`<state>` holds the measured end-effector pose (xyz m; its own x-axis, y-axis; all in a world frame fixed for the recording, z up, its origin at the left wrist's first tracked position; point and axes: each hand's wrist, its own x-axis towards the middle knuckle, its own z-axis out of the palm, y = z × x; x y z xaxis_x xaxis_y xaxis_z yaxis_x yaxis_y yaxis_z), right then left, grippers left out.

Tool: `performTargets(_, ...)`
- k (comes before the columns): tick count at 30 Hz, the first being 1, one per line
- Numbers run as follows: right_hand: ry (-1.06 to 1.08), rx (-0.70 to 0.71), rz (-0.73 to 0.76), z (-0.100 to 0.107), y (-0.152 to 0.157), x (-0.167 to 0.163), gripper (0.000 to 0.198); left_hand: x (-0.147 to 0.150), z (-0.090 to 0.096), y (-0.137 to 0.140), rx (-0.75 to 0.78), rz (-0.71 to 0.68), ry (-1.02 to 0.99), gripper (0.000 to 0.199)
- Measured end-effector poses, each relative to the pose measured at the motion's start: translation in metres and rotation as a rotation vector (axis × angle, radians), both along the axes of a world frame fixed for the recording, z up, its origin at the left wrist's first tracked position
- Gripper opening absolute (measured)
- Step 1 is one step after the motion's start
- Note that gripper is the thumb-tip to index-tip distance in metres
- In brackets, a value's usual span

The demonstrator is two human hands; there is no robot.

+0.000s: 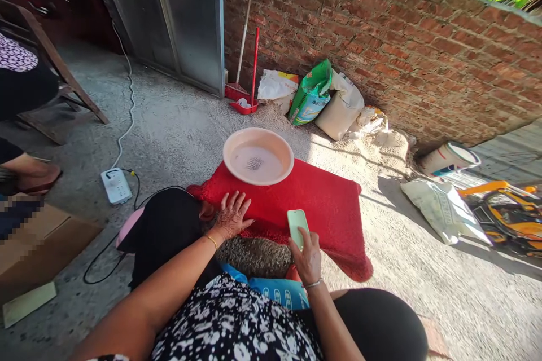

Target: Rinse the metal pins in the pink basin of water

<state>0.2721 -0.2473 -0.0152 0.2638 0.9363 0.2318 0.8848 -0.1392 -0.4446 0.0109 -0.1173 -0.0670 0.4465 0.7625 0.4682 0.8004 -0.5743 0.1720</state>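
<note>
- Your right hand, at 1 o'clock, is closed around the pale green phone (a finger lies across its face); whether the phone touches the cloth, you can't tell.
- Your left hand, at 11 o'clock, lies palm down on the red cloth, fingers spread, gripping nothing.
- The basin sits at 12 o'clock from you, toward the cloth's far left (something dark lies inside, too small to make out).
- Your power strip lies on the floor at 10 o'clock; a bucket is at 2.
</note>
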Motion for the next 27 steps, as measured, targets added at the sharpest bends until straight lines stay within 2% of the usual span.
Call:
performTargets(2,0.004,-0.013,0.072,-0.006,0.003,-0.012,0.045,-0.001,0.0,0.0,0.01,0.003,0.015,0.06)
performTargets(4,0.001,-0.031,0.023,-0.008,0.0,0.001,0.047,-0.001,0.0,0.001,0.022,0.002,0.02,0.06)
performTargets(6,-0.01,-0.046,-0.128,-0.005,-0.008,0.033,0.05,-0.001,0.0,0.001,0.028,-0.003,0.008,0.06)
performTargets(9,-0.038,-0.042,-0.44,0.004,-0.022,0.086,0.054,0.0,0.001,0.001,0.024,-0.006,-0.016,0.06)
performTargets(11,-0.03,-0.015,-0.573,0.008,-0.026,0.102,0.054,0.001,0.001,0.001,0.027,-0.005,-0.016,0.06)
performTargets(12,-0.016,0.0,-0.576,0.009,-0.025,0.101,0.053,0.001,0.001,0.001,0.031,-0.005,-0.013,0.06)
performTargets(14,0.022,0.031,-0.449,0.007,-0.019,0.083,0.051,0.0,0.0,0.001,0.045,-0.006,-0.007,0.06)
performTargets(18,0.073,0.048,0.03,-0.001,0.001,0.02,0.043,-0.002,-0.004,0.003,0.069,-0.008,0.015,0.06)
performTargets(20,0.059,0.03,0.157,-0.004,0.007,0.004,0.041,-0.003,-0.005,0.004,0.077,-0.008,0.025,0.061)
performTargets(21,0.052,0.017,0.169,-0.005,0.008,0.004,0.041,-0.004,-0.006,0.004,0.081,-0.007,0.028,0.061)
performTargets(22,0.046,0.005,0.148,-0.005,0.007,0.01,0.041,-0.004,-0.006,0.004,0.085,-0.005,0.031,0.061)
performTargets(24,0.039,-0.019,0.014,-0.004,0.001,0.035,0.043,-0.003,-0.006,0.004,0.092,-0.006,0.036,0.06)
performTargets(27,0.026,-0.062,-0.359,0.001,-0.017,0.088,0.047,-0.002,-0.005,0.004,0.1,-0.011,0.036,0.059)
